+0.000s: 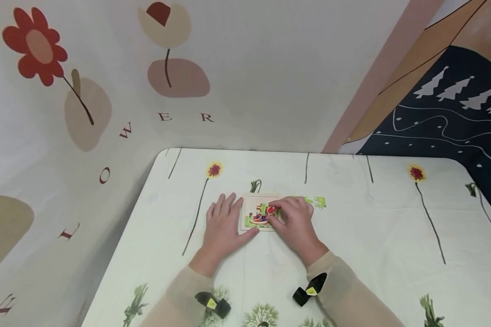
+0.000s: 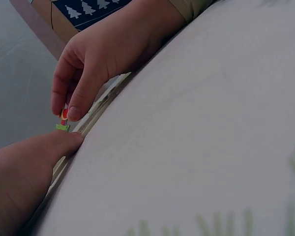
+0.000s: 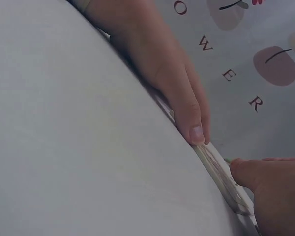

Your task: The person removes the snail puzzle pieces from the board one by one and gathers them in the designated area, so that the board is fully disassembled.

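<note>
A small square wooden jigsaw tray (image 1: 249, 200) lies on the table with colourful pieces fitted in its lower part. My left hand (image 1: 225, 222) rests at the tray's left side, fingers extended and thumb along the front edge. My right hand (image 1: 298, 222) is over the tray's right side. Its thumb and fingers pinch a puzzle piece (image 2: 64, 115) with red, yellow and green on it, seen upright in the left wrist view. The right fingers hide part of the tray. From the right wrist, the left thumb (image 3: 196, 133) shows at the tray's edge.
Loose green puzzle pieces (image 1: 320, 202) lie just beyond the right hand, partly covered by it. A white cloth (image 1: 372, 236) printed with flowers and stems covers the table. Behind stands a pale wall hanging (image 1: 270, 91) with flower prints and letters.
</note>
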The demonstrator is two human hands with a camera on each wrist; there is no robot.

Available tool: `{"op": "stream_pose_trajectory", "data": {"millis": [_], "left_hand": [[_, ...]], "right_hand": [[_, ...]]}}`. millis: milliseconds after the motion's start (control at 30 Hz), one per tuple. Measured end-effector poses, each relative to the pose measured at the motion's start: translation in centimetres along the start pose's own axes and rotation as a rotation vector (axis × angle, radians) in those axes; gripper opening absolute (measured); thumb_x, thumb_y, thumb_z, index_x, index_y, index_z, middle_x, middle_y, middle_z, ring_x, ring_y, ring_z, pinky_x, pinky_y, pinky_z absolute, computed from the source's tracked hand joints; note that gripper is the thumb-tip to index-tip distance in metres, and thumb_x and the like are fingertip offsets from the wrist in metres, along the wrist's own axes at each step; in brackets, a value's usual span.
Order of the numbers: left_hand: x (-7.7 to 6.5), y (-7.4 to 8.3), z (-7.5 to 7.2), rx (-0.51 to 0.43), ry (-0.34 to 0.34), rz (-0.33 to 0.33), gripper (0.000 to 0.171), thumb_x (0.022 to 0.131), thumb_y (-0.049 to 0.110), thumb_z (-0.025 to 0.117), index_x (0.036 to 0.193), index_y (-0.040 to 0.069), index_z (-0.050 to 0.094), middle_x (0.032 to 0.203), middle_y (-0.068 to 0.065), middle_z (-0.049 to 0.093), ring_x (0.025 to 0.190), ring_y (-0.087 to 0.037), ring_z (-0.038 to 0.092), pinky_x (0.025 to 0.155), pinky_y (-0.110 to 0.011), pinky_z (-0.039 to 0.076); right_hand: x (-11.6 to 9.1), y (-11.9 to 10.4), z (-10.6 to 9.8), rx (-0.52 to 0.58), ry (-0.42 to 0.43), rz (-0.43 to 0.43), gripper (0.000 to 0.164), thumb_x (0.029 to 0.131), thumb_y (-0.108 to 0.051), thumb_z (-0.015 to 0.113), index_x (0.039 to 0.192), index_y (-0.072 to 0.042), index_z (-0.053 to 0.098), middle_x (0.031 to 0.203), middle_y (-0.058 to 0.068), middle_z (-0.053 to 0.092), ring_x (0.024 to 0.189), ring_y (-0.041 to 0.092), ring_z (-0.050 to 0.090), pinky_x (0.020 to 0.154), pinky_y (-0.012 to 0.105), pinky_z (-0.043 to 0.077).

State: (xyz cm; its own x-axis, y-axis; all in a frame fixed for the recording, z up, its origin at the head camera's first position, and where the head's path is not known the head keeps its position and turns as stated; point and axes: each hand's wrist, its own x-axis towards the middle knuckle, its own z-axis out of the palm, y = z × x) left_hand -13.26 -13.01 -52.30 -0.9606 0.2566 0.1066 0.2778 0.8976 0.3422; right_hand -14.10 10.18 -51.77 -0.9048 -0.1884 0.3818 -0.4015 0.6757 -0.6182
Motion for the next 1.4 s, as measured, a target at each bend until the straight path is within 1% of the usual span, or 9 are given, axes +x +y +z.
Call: {"op": "stream_pose_trajectory", "data": {"millis": [133, 333, 500, 600, 800, 900, 1067, 1267, 1400], "left_hand": [[0.1, 0.0, 0.1, 0.001, -0.016, -0.003, 0.101, 0.089, 0.074, 0.067, 0.163, 0.009, 0.043, 0.17, -0.017, 0.033, 0.16, -0.043, 0.018, 0.124, -0.065, 0.017], [0.2, -0.1, 0.1, 0.01, -0.029, -0.01, 0.103, 0.089, 0.076, 0.065, 0.164, 0.009, 0.042, 0.171, -0.017, 0.032, 0.16, -0.042, 0.017, 0.124, -0.064, 0.016], [0.2, 0.0, -0.1, 0.0, -0.023, -0.016, 0.103, 0.089, 0.074, 0.067, 0.163, 0.009, 0.042, 0.171, -0.017, 0.032, 0.16, -0.042, 0.017, 0.124, -0.064, 0.016], [0.1, 0.1, -0.1, -0.01, -0.011, -0.015, 0.101, 0.088, 0.072, 0.069, 0.162, 0.008, 0.044, 0.171, -0.017, 0.033, 0.16, -0.043, 0.018, 0.124, -0.064, 0.016], [0.0, 0.0, -0.1, -0.019, -0.016, -0.026, 0.101, 0.088, 0.07, 0.07, 0.163, 0.009, 0.043, 0.171, -0.016, 0.032, 0.16, -0.042, 0.018, 0.124, -0.064, 0.015], [0.0, 0.0, 0.0, -0.019, -0.019, -0.029, 0.101, 0.088, 0.071, 0.07, 0.163, 0.009, 0.042, 0.171, -0.015, 0.031, 0.16, -0.041, 0.017, 0.124, -0.063, 0.015], [0.0, -0.1, 0.2, -0.015, -0.024, -0.027, 0.101, 0.089, 0.072, 0.069, 0.164, 0.01, 0.042, 0.172, -0.015, 0.031, 0.16, -0.041, 0.017, 0.124, -0.063, 0.015], [-0.1, 0.0, 0.1, -0.02, -0.029, -0.026, 0.101, 0.089, 0.072, 0.068, 0.164, 0.009, 0.041, 0.172, -0.015, 0.031, 0.161, -0.041, 0.016, 0.124, -0.063, 0.015], [0.0, 0.2, 0.0, -0.02, -0.038, -0.03, 0.102, 0.089, 0.072, 0.069, 0.164, 0.009, 0.041, 0.172, -0.015, 0.03, 0.161, -0.041, 0.015, 0.125, -0.063, 0.014]], "right_hand": [[0.0, 0.3, -0.3, -0.007, 0.01, 0.004, 0.033, 0.086, -0.022, 0.093, 0.116, -0.018, 0.078, 0.106, -0.006, 0.072, 0.109, 0.023, 0.053, 0.101, 0.055, 0.026], [-0.1, 1.2, -1.1, -0.027, 0.011, 0.013, 0.035, 0.086, -0.024, 0.093, 0.117, -0.018, 0.078, 0.113, -0.003, 0.074, 0.113, 0.026, 0.054, 0.101, 0.058, 0.026], [-0.6, 2.3, -2.2, -0.013, 0.043, 0.026, 0.037, 0.084, -0.021, 0.094, 0.118, -0.016, 0.079, 0.114, 0.0, 0.073, 0.113, 0.027, 0.053, 0.101, 0.059, 0.025], [-1.0, 2.9, -2.8, -0.016, 0.049, 0.033, 0.037, 0.083, -0.019, 0.094, 0.117, -0.014, 0.08, 0.112, 0.002, 0.07, 0.113, 0.029, 0.052, 0.1, 0.06, 0.026], [-1.6, 3.5, -3.6, -0.015, 0.043, 0.068, 0.03, 0.083, -0.012, 0.093, 0.111, -0.011, 0.08, 0.108, 0.004, 0.062, 0.11, 0.031, 0.049, 0.099, 0.062, 0.026], [-1.8, 3.6, -3.8, -0.006, 0.025, 0.072, 0.03, 0.082, -0.01, 0.092, 0.109, -0.012, 0.081, 0.109, 0.004, 0.061, 0.11, 0.031, 0.048, 0.099, 0.062, 0.025], [-2.0, 3.7, -4.0, -0.019, -0.012, 0.058, 0.031, 0.081, -0.012, 0.093, 0.109, -0.012, 0.081, 0.112, 0.006, 0.061, 0.11, 0.033, 0.047, 0.099, 0.063, 0.025], [-2.2, 3.7, -4.1, -0.059, -0.014, 0.058, 0.027, 0.079, -0.014, 0.092, 0.103, -0.01, 0.081, 0.109, 0.006, 0.061, 0.108, 0.034, 0.048, 0.097, 0.063, 0.027], [-2.2, 3.7, -4.1, -0.067, -0.016, 0.07, 0.028, 0.077, -0.016, 0.092, 0.103, -0.011, 0.081, 0.108, 0.004, 0.061, 0.107, 0.033, 0.048, 0.096, 0.062, 0.027]]}}
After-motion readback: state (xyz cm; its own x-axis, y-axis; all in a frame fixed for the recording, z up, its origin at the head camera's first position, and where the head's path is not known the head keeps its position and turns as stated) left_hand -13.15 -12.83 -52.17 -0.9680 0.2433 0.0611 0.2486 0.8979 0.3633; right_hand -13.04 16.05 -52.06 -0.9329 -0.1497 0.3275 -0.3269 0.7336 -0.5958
